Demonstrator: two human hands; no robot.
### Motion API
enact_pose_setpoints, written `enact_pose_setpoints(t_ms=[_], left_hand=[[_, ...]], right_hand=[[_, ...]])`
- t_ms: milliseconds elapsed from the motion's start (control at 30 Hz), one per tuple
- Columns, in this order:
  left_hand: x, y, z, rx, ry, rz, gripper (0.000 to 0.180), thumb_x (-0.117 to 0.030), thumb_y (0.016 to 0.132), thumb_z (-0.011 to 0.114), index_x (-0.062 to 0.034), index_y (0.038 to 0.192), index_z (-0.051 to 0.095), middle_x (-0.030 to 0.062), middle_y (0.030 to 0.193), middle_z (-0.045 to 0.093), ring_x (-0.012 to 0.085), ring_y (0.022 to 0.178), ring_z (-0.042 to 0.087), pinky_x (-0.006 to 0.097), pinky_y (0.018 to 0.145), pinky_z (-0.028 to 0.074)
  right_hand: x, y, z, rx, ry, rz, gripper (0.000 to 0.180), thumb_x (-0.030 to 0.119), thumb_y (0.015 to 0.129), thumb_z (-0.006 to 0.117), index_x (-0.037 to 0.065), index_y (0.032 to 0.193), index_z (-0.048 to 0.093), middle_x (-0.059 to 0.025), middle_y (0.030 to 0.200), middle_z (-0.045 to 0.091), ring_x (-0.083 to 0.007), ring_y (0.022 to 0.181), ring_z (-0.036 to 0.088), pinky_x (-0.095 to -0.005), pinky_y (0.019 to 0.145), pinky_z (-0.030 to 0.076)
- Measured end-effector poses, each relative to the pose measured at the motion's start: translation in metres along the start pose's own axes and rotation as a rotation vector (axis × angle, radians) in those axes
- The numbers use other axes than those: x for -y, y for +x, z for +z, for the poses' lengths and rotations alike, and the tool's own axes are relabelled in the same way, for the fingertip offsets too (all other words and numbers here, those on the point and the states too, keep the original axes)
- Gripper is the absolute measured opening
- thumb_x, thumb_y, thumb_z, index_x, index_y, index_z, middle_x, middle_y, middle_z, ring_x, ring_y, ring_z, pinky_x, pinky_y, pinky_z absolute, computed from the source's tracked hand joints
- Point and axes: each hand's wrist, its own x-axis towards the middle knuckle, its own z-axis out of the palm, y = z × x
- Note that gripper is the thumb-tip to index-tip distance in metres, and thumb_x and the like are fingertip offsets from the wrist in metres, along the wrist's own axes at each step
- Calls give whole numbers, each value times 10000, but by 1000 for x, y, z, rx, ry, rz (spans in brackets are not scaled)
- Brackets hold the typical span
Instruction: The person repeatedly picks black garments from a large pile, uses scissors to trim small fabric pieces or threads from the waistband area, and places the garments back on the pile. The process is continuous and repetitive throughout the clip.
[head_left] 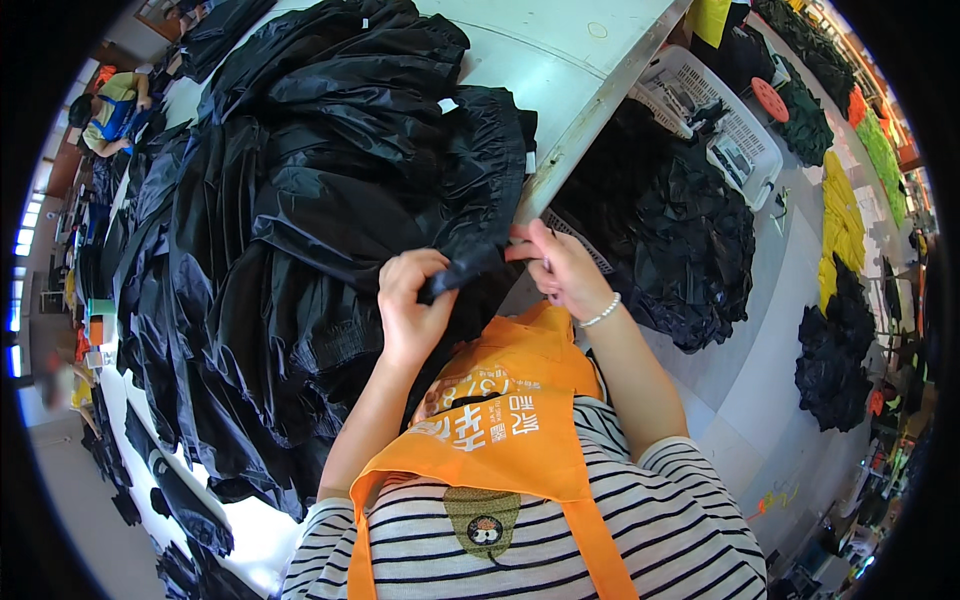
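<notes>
A big heap of black pleated garments covers the white table. My left hand is closed on a fold of one black garment at the table's near edge. My right hand, with a white bead bracelet at the wrist, pinches the same fold's other end; a thin small thing may be between its fingers, too small to tell. I wear an orange apron over a striped shirt.
A white plastic basket stands on the floor to the right, with a black fabric pile spilling beside it. More black, green and yellow piles lie further right. Another person works at the far left.
</notes>
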Motion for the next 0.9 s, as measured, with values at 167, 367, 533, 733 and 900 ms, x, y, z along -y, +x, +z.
enact_pose_setpoints(t_ms=[167, 367, 533, 733, 900], left_hand=[[-15, -7, -14, 383, 249, 81, 372, -317, 648, 779, -52, 864, 633, 91, 986, 646, 289, 952, 602, 472, 989, 326], [-18, 40, 2, 92, 198, -68, 452, -213, 770, 743, 18, 1119, 572, 175, 1022, 608, 319, 883, 615, 351, 786, 503], [14, 66, 24, 271, -138, -448, 431, -189, 817, 618, 71, 1160, 591, 230, 886, 671, 264, 758, 672, 320, 728, 512], [29, 53, 18, 286, -767, -789, 296, -136, 935, 534, 28, 1168, 616, 38, 1004, 656, 97, 924, 576, 220, 857, 433], [43, 47, 24, 57, -638, -578, 313, -45, 917, 483, 25, 1218, 534, 52, 1022, 635, 116, 926, 588, 233, 860, 440]], right_hand=[[-15, 17, 26, -88, 158, -195, 323, 100, 883, 644, -10, 1178, 574, -18, 912, 632, -33, 695, 538, -179, 611, 447], [-31, 18, 40, -77, -267, -508, 300, 18, 876, 604, -59, 1165, 582, -34, 981, 662, -85, 843, 580, -233, 751, 476], [-17, 12, 43, -6, -398, -392, 287, 77, 890, 628, -40, 1152, 611, -36, 937, 670, -73, 798, 585, -223, 723, 473], [-7, 41, 37, -249, -23, -299, 261, 195, 891, 665, -32, 1014, 625, -13, 868, 628, -60, 792, 557, -198, 745, 447], [1, 53, 36, -215, -36, -201, 226, 126, 856, 673, -13, 1029, 631, 28, 753, 574, -38, 595, 492, -193, 544, 396]])
